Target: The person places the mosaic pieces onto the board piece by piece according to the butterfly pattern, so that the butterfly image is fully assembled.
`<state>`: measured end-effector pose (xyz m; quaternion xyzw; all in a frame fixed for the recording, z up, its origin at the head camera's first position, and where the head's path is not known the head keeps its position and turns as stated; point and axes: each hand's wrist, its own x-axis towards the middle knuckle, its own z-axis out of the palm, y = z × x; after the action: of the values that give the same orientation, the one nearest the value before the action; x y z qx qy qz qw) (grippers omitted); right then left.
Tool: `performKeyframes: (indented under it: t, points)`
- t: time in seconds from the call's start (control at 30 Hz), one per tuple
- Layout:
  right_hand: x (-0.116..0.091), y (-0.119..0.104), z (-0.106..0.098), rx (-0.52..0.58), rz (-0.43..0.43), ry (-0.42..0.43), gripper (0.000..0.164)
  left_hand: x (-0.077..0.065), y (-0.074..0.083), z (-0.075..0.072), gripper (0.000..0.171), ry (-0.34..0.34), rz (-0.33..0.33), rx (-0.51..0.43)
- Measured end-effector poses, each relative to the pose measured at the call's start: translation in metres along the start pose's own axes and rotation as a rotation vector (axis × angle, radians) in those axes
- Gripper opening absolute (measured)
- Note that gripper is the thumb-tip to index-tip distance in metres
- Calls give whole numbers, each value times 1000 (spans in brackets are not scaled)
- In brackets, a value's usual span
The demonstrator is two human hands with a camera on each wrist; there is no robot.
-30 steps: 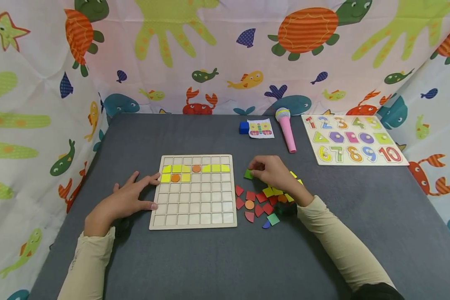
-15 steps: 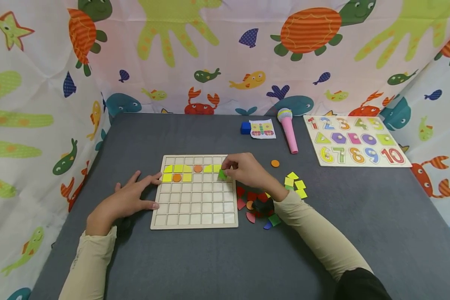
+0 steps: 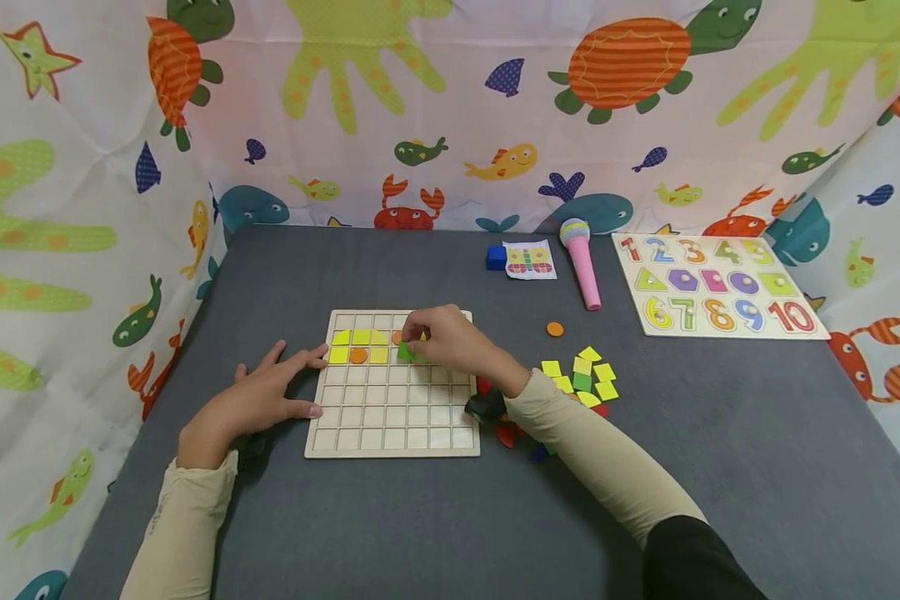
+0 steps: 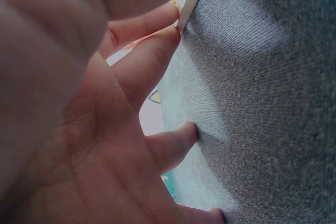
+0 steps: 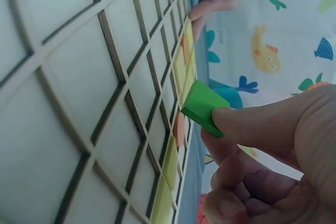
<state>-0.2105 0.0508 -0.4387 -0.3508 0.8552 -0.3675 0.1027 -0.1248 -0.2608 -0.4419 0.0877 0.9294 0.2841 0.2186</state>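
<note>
My right hand (image 3: 450,342) pinches a green square tile (image 5: 205,104) between thumb and fingers, tilted just above the wooden grid board (image 3: 390,417). In the head view the tile is over the second row, below an orange round tile partly covered by the fingers. Yellow tiles (image 3: 361,337) fill cells of the top tiled row, and an orange round tile (image 3: 357,356) sits between two yellow squares in the row below. My left hand (image 3: 258,396) is spread at the board's left edge, its fingertips touching the edge and the table.
Right of the board lies a loose pile of yellow tiles (image 3: 604,372), with red ones partly hidden by the right forearm. A lone orange round tile (image 3: 554,329) lies behind it. Farther back are a blue block (image 3: 497,257), a pattern card (image 3: 531,260), a pink microphone (image 3: 583,267) and a number board (image 3: 720,287).
My right hand has carried the green tile from the pile leftward over the board to around its middle columns. The left hand stays at the board's edge.
</note>
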Motion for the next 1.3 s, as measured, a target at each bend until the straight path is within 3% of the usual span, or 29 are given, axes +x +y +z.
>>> performKeyframes:
  t: [0.2,0.77,1.03,1.3]
  points:
    - [9,-1,8,-39,-1,-12,11,0,1,0,95,-6,-6,4]
    - [17,-3,20,-222,-112,-21,10,0,0,-2,91,-13,-1,19]
    - [12,-5,21,-202,-92,-27,21,1,-2,0,88,-5,13,6]
    - [-2,1,9,-167,-45,2,12,1,-2,1,88,-1,9,5]
